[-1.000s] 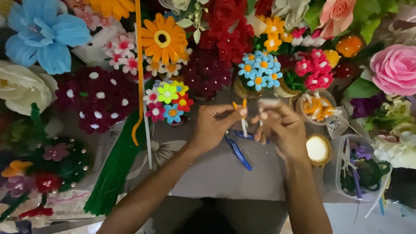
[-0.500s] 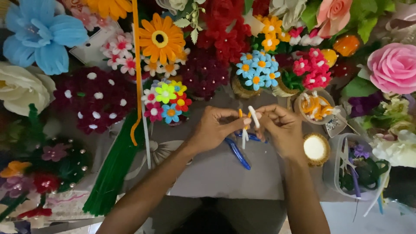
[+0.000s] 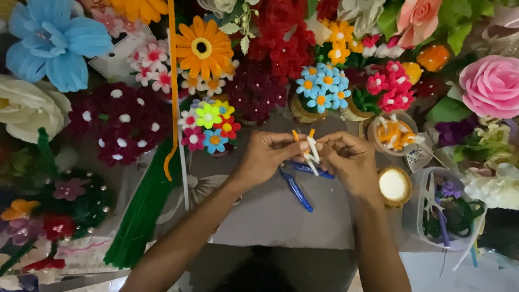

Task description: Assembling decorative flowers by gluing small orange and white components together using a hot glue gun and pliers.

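I have a short bundle of white and orange pipe cleaners (image 3: 309, 148) pinched between both hands, just above the grey table (image 3: 270, 211). My left hand (image 3: 266, 157) is closed on the lower part, thumb and fingers tight around it. My right hand (image 3: 350, 161) is closed too, its fingertips gripping the white strand where it bends.

To do this well, I think the left hand should hold firm and be the anchor, close to the bend, so the strand folds where I want and does not twist loose. The right hand should work in small, even turns.

The blue-handled scissors (image 3: 298, 186) lie just below my hands, within easy reach. To the right of my right hand sits a small cup of white and orange petals (image 3: 393, 133).
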